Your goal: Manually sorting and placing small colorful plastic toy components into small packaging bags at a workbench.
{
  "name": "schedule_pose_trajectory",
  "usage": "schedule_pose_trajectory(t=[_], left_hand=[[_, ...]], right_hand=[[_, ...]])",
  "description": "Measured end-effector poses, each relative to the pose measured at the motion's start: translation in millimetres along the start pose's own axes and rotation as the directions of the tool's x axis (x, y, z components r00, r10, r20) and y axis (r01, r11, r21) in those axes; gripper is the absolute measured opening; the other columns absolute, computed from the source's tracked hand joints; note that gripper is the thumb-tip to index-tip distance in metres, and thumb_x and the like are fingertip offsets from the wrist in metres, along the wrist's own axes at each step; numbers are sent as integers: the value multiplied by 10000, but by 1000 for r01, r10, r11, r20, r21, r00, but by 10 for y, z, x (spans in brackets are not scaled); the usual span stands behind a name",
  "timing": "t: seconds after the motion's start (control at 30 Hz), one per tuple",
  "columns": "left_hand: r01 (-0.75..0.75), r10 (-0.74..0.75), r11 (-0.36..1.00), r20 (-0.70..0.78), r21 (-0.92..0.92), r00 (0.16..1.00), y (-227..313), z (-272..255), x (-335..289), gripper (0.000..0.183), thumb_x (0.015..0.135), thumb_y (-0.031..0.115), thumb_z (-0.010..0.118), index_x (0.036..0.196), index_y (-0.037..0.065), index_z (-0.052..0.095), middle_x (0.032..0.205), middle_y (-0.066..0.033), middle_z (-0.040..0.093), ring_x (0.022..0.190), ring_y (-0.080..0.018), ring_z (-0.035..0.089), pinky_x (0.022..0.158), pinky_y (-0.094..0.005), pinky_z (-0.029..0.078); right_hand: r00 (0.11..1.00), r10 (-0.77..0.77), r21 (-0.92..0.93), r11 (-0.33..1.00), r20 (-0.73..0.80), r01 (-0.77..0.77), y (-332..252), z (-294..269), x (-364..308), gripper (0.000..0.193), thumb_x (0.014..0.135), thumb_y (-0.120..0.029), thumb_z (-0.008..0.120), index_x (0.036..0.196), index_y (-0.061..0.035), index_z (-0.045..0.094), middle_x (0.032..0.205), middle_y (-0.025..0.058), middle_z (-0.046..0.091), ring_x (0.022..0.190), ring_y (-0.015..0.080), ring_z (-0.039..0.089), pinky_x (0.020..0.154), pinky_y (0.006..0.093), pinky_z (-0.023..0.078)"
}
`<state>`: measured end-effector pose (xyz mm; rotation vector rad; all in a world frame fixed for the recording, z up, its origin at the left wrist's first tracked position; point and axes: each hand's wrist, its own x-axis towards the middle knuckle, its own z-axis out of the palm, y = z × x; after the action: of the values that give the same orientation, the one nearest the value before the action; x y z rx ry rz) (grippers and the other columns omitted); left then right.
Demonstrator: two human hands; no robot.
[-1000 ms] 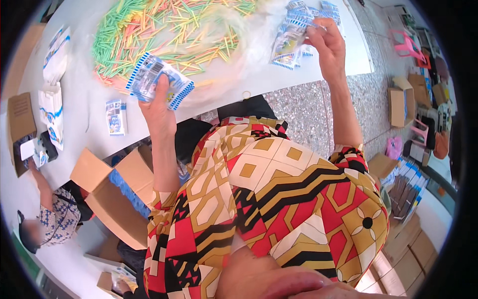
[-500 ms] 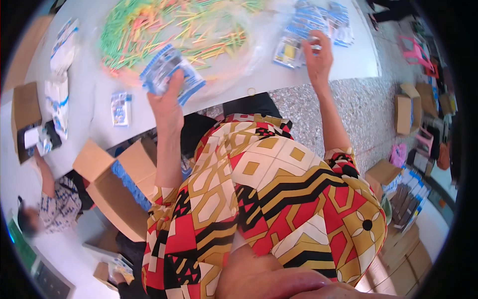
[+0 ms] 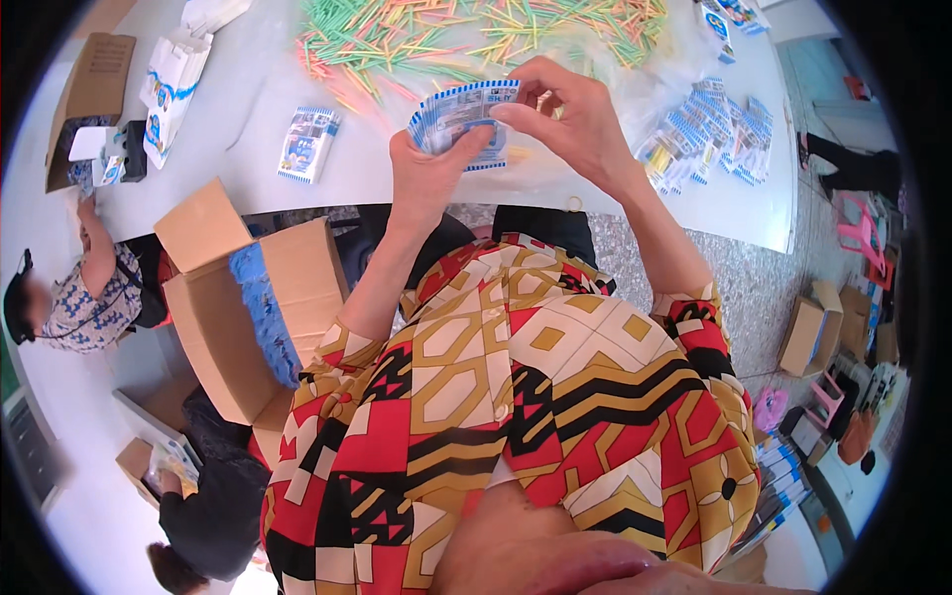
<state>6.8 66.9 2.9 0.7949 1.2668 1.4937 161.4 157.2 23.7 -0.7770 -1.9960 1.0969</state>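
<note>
A fanned stack of flat blue-and-white printed packets (image 3: pixel 458 107) is held above the near table edge. My left hand (image 3: pixel 426 180) grips it from below, thumb across the front. At the stack's upper right corner, the thumb and fingers of my right hand (image 3: pixel 583 127) close on the packet edges. Behind them spreads a heap of thin green, yellow and pink sticks (image 3: pixel 476 35) on clear plastic film. More such packets (image 3: pixel 706 137) lie in an overlapping pile to the right. A separate small packet bundle (image 3: pixel 308 145) rests on the table at left.
An open cardboard box (image 3: pixel 223 337) with blue lining stands below the table's left edge. White-and-blue bags (image 3: pixel 177 84) and a carton (image 3: pixel 99 74) are at far left. One co-worker (image 3: pixel 89 297) sits left, another person (image 3: pixel 218 496) lower left. A thin yellow ring (image 3: pixel 574 203) lies at the table edge.
My right hand has left the packet pile at the right and come to the stack in my left hand. The view has shifted, with table things now appearing farther right.
</note>
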Motion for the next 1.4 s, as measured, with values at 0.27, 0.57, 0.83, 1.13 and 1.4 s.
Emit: schedule_pose_trajectory(t=[0.27, 0.57, 0.83, 1.13, 1.4], left_hand=[[2, -6, 993, -31, -117, 1000, 18, -123, -20, 246, 792, 114, 695, 988, -24, 642, 881, -46, 658, 764, -78, 596, 704, -235, 495], [-2, 2, 998, 1, -64, 1000, -17, -261, -21, 219, 796, 132, 694, 951, -17, 654, 863, -45, 660, 747, -72, 593, 668, -224, 481], [-22, 20, 999, -56, -25, 998, -1, -272, -32, 244, 780, 80, 694, 992, -25, 632, 910, -64, 658, 786, -100, 610, 722, -249, 497], [9, -8, 997, 10, -73, 1000, 30, -253, -78, 288, 767, 103, 707, 1001, -43, 625, 902, -71, 655, 776, -96, 600, 699, -245, 497], [-42, 39, 996, -43, -75, 998, 69, -231, -74, 283, 754, 56, 706, 1006, -45, 624, 904, -84, 656, 778, -110, 607, 721, -258, 507]], right_hand=[[987, -34, -177, 982, 159, 62, -73, 100, 191, 164, 839, -156, 628, 839, 7, 611, 589, 78, 500, 529, 120, 436, 494, 271, 367], [974, 52, -110, 994, 220, -28, -110, 129, 214, 159, 866, -147, 591, 924, -1, 616, 653, 67, 574, 593, 91, 465, 541, 257, 393], [967, 73, -178, 984, 245, -29, -145, 60, 288, 182, 852, -169, 619, 901, 7, 626, 653, 32, 579, 595, 76, 479, 548, 236, 398], [968, 21, -197, 980, 250, 29, -233, 69, 268, 122, 858, -113, 588, 896, 1, 611, 649, 68, 552, 591, 105, 467, 551, 255, 394], [967, -68, -122, 987, 246, 100, -176, 90, 234, 140, 842, -42, 574, 976, -5, 594, 790, 64, 609, 666, 127, 537, 617, 254, 445]])
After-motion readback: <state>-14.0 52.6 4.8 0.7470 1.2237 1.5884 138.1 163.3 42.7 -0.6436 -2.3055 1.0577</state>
